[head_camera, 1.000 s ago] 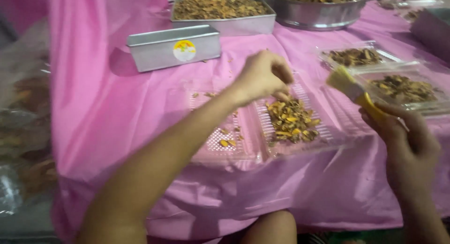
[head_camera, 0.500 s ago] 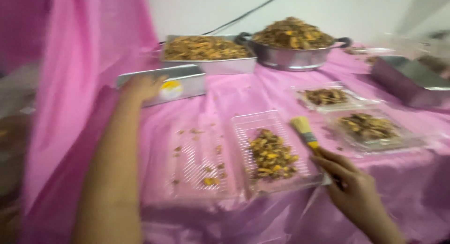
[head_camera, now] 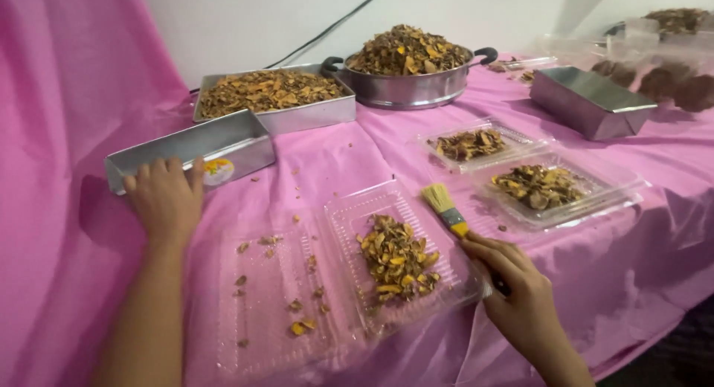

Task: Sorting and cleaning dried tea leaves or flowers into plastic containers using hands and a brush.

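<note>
Left hand [head_camera: 165, 197] flat, fingers spread, touching small steel tin [head_camera: 190, 150] with round yellow sticker, near table's left edge. Right hand [head_camera: 520, 298] clamped on yellow-banded brush [head_camera: 446, 208], beside open clear clamshell [head_camera: 349, 279] at front edge.

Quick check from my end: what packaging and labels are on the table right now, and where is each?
Open clear clamshell box, front centre: dried yellow-brown pieces in its right half.
Two clear plastic trays to the right, holding similar pieces.
Round yellow, white and orange sticker on the side of the empty metal tin, beside the left hand.
No signs or screens.
</note>
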